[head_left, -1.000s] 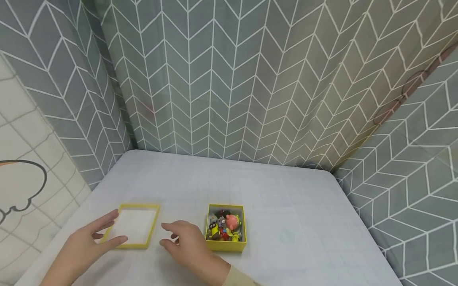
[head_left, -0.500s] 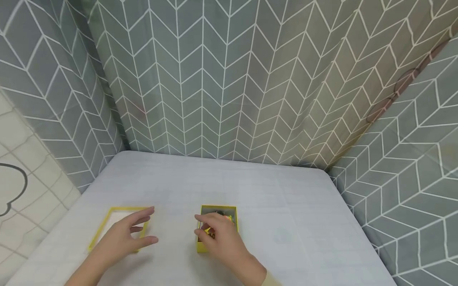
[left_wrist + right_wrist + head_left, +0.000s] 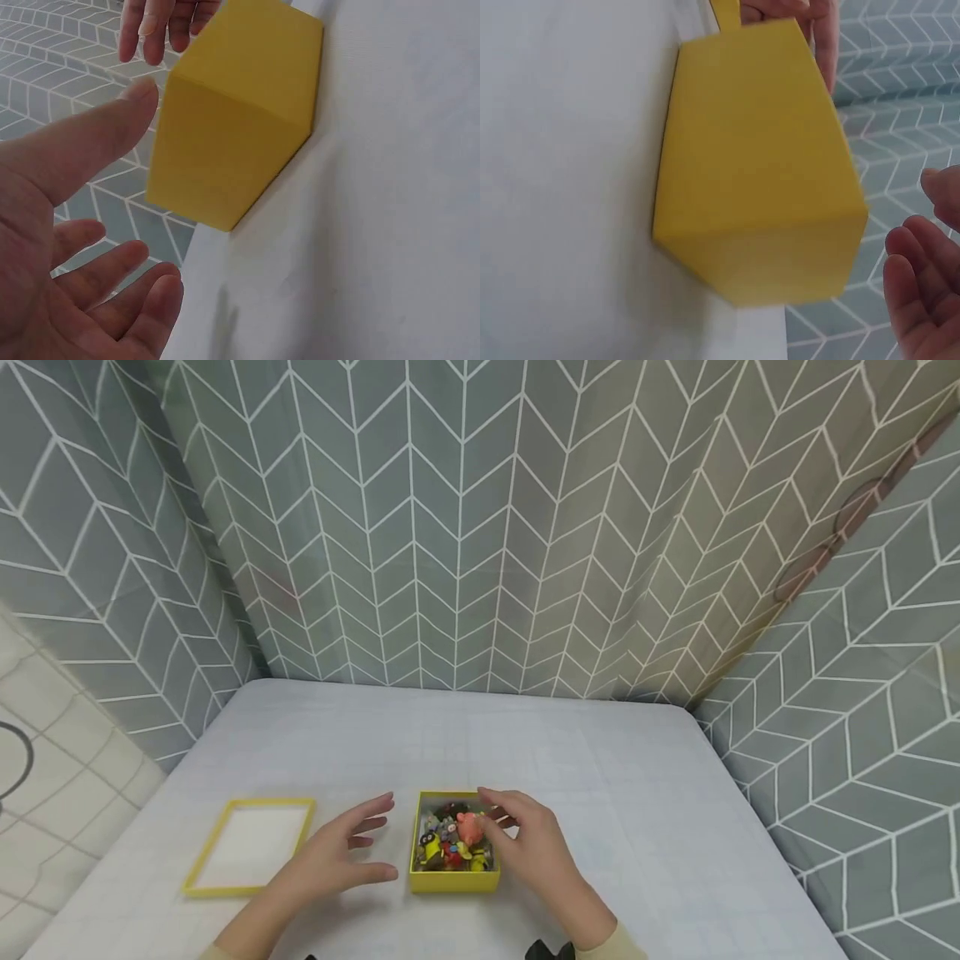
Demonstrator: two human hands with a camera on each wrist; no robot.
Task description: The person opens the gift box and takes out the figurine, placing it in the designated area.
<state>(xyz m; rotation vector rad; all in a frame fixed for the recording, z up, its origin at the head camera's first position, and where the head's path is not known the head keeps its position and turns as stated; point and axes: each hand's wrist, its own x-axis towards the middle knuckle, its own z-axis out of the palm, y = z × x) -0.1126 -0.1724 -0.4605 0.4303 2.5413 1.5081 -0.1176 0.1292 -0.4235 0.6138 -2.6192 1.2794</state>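
Observation:
A yellow box (image 3: 454,882) without its lid stands on the white-covered table, filled with small toy figures, among them a pink one (image 3: 470,828) and a yellow-and-black one (image 3: 431,850). Left of the box my left hand (image 3: 333,856) is spread, thumb and fingers apart, a short gap from the box wall. My right hand (image 3: 532,839) hovers at the box's right rim, its thumb overlapping the rim in the head view. Neither hand holds anything. Both wrist views show the box's plain yellow sides (image 3: 232,135) with the fingers beside them.
A shallow yellow-rimmed lid (image 3: 193,868), white inside, lies to the left of the box behind the left forearm. Patterned grey curtains (image 3: 450,527) hang at the table's back and right side. A pale tiled surface (image 3: 67,760) shows at the left.
Both hands have moved right: the left from the lid toward the box's left side, the right across the box to its right rim. The box and lid stay on the table.

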